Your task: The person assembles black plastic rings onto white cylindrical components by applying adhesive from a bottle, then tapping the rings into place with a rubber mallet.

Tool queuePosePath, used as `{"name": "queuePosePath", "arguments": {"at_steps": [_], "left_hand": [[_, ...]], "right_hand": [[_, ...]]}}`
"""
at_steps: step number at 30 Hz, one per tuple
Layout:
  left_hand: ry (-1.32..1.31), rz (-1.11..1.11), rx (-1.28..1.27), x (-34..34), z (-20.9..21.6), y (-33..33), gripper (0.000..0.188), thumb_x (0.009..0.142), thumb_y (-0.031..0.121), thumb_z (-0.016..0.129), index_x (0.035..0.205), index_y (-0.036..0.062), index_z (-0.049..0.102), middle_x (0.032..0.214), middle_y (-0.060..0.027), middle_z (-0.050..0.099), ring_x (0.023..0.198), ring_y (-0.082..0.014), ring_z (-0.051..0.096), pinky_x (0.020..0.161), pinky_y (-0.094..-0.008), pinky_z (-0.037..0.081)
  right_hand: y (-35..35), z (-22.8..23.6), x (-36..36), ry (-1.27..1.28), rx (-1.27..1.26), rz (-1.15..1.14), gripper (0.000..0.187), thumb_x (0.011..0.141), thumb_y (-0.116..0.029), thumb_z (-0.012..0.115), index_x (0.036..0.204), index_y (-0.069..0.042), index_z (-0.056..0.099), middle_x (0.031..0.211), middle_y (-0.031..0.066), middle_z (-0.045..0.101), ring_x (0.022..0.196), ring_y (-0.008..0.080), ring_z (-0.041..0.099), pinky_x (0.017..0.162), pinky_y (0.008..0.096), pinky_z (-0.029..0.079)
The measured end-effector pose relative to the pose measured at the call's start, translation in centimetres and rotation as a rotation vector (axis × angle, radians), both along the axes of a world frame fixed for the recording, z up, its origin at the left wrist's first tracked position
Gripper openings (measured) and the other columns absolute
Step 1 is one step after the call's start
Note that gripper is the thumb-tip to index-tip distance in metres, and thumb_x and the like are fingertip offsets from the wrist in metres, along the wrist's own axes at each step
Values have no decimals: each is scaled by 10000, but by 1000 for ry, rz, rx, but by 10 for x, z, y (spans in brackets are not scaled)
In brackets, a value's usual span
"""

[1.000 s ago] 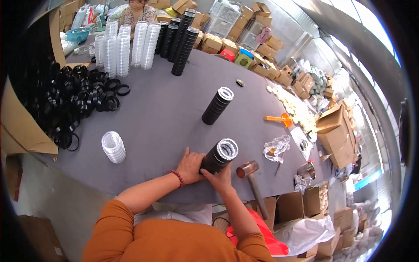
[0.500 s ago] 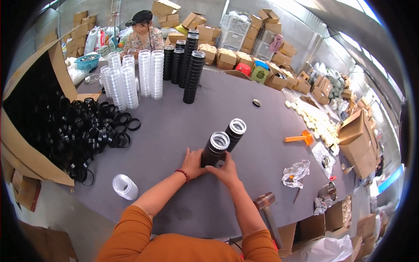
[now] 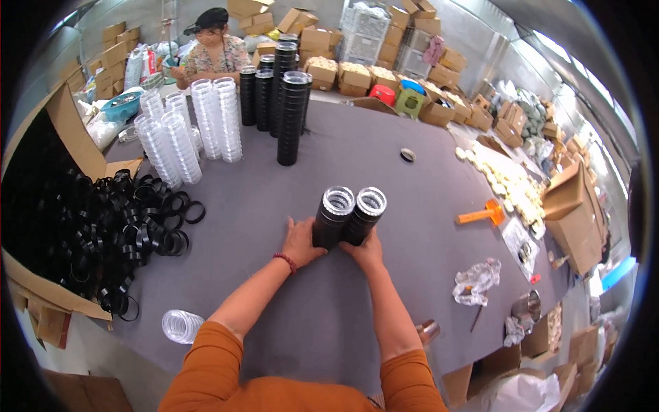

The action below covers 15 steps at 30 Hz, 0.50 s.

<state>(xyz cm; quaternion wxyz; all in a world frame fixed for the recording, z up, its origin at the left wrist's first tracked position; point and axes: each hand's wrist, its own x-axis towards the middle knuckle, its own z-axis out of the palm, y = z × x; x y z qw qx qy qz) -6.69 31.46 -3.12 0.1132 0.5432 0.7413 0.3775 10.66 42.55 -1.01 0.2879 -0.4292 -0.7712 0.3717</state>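
Note:
Two short stacks of black rings, each with a clear ring on top, stand side by side and touch at the middle of the table. My left hand point(image 3: 302, 243) is wrapped round the lower left side of the left stack point(image 3: 332, 218). Against the lower right side of the right stack point(image 3: 362, 218), my right hand point(image 3: 366, 251) is curled. Both thumbs lie at the front near the stacks' bases; the fingers behind are partly hidden.
Black rings point(image 3: 130, 226) spill from a cardboard box on the left. Clear ring stacks point(image 3: 214, 123) and taller black stacks point(image 3: 291, 123) stand at the back. An orange-handled tool point(image 3: 480, 215) and a hammer point(image 3: 428, 331) lie right. A person point(image 3: 214, 51) sits across the table point(image 3: 412, 275).
The left stack has shifted up and left, level beside the right one. My right hand has moved from the left stack to the right stack. The view has shifted slightly.

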Motion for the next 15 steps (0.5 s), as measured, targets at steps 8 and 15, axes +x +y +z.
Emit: {"name": "queuePosePath", "arguments": {"at_steps": [8,15], "left_hand": [[25,54,-6,-60,-1,40,811,639,247,862,1314,66,450,1163,-168,617,1189,-358,530,1173,-548,190],[28,126,51,-114,-8,93,816,637,249,869,1307,42,451,1167,-212,613,1158,-408,542,1091,-521,324]], "right_hand": [[50,-9,-63,-2,34,25,796,623,-286,882,1271,-119,451,1191,146,664,1133,340,627,943,437,496],[105,-12,-122,-8,110,82,808,628,-272,871,1286,-102,435,1187,176,655,1136,369,612,933,453,489]]}}
